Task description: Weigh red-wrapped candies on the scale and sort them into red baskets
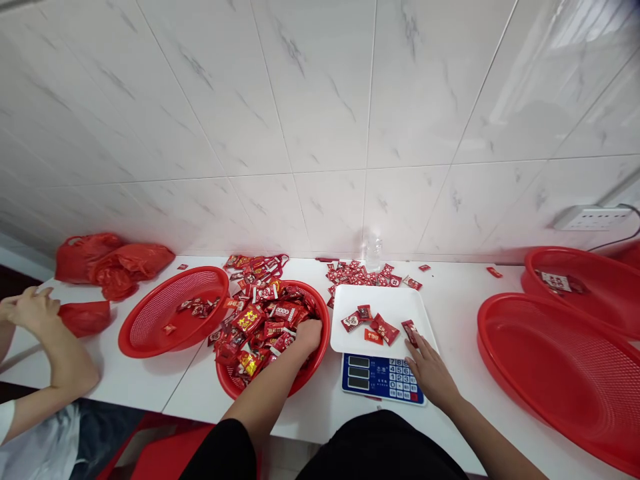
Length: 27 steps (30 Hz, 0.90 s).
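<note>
My left hand (309, 335) reaches into a red basket (324, 313) heaped with small red snack packets (274, 328). Its fingers are hidden among the packets. On the right, my right hand (427, 367) rests at the edge of a white scale tray (377, 298), fingers stretched out and thumb apart. Its fingertips touch a small dark red packet (410, 333). Several other packets (384, 329) lie on the tray. Below the tray is the scale's blue keypad panel (383, 379), with dark displays on its left.
Left stands another red basket (145, 327) with a few packets, near red plastic bags (113, 263) and another person's hands (33, 310). Small red packets (355, 273) and a clear bottle (373, 252) lie behind the tray. Red baskets (545, 360) stand right, below a power strip (593, 218).
</note>
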{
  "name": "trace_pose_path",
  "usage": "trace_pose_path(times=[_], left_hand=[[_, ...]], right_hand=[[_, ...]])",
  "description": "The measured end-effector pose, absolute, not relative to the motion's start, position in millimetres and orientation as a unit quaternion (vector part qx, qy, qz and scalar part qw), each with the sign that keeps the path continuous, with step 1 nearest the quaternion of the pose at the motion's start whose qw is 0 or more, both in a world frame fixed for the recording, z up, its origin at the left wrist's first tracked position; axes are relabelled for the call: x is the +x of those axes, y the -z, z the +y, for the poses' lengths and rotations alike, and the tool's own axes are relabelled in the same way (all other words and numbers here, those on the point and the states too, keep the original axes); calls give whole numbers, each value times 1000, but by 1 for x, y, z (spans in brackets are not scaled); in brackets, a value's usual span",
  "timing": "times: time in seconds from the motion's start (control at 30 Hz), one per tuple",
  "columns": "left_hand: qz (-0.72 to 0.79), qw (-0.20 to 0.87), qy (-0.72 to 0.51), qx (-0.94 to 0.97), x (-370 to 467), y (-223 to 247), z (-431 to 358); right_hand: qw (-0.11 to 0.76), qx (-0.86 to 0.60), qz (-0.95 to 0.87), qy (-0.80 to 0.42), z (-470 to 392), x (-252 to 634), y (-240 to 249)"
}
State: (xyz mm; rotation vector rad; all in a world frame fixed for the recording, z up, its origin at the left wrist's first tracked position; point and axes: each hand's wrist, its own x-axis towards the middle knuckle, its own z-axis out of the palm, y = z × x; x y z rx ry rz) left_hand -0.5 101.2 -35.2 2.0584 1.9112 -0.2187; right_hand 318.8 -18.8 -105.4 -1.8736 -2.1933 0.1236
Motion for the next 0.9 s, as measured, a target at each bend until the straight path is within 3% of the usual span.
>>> trace_pose_path(times=[0.23, 0.43, 0.67, 0.9], left_hand=[[696, 150, -11, 702, -17, 8, 93], [661, 269, -262, 650, 3, -10, 83], [555, 305, -242, 735, 57, 3, 58], [542, 391, -297, 681, 59, 21, 54]], right_hand=[[125, -645, -753, -43, -20, 320, 106], [125, -649, -749, -46, -19, 320, 107], [136, -650, -746, -50, -19, 320, 103], [146, -649, -743, -72, -17, 319, 94]])
